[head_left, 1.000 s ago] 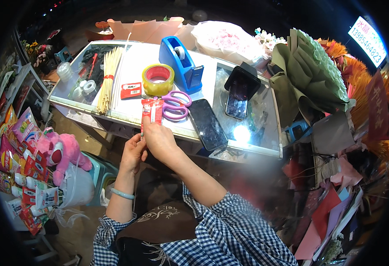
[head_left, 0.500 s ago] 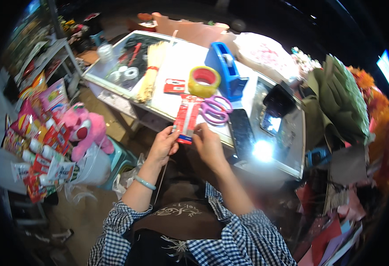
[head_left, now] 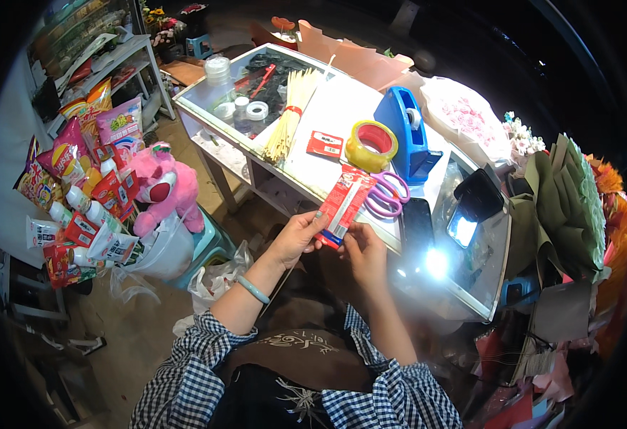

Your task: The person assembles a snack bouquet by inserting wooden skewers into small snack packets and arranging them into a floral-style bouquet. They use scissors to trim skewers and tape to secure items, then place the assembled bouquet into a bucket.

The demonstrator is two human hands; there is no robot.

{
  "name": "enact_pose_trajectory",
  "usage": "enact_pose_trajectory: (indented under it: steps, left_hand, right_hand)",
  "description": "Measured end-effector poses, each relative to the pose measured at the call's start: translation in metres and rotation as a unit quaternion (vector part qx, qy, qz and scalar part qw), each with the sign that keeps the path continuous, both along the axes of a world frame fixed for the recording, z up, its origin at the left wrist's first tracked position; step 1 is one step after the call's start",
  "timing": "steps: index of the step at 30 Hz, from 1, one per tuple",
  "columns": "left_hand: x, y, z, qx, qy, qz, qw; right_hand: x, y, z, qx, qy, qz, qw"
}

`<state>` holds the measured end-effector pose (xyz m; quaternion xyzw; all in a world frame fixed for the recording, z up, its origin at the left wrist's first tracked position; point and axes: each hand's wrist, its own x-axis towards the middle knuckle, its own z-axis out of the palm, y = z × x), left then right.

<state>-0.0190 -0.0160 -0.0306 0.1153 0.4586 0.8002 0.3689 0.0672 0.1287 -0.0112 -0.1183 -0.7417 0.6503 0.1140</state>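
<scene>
holding one long red packet (head_left: 347, 199) over the table's near edge, the left hand (head_left: 299, 237) had its thumb and fingers closed on the packet's near end. the right hand (head_left: 367, 252) curled at the opposite edge; whether it pinched could not be told. the packet's long axis ran away from the body, leaning right, its blue-banded end nearest the person.

farther in, on the table (head_left: 292, 183), lay one pair of purple scissors (head_left: 387, 194), two phones (one dark (head_left: 419, 223), one lit (head_left: 462, 230)), one yellow tape roll (head_left: 360, 152), one small red packet (head_left: 325, 144) and one bundle of sticks (head_left: 290, 118). one blue dispenser (head_left: 401, 139) held a white roll; the table's left glass section showed stacked clear containers (head_left: 217, 70).
</scene>
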Motion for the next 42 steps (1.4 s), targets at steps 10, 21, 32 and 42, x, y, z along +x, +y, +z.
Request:
enact_pose_trajectory:
  steps: [10,21,32,42]
  left_hand:
    - [0.010,0.000,0.005,0.045,0.050,-0.015,0.998]
    - [-0.008,-0.043,0.031,0.152,0.059,0.141,0.976]
    - [-0.018,-0.083,0.044,0.144,0.115,0.293,0.938]
    - [-0.024,-0.081,0.045,0.207,0.036,0.209,0.955]
  right_hand:
    - [0.007,-0.010,0.014,0.035,0.082,-0.008,0.996]
    - [-0.067,0.002,0.065,0.359,0.142,0.025,0.922]
    - [-0.211,-0.046,0.048,0.467,0.045,-0.004,0.883]
    - [-0.171,-0.028,0.066,0.499,0.043,-0.013,0.865]
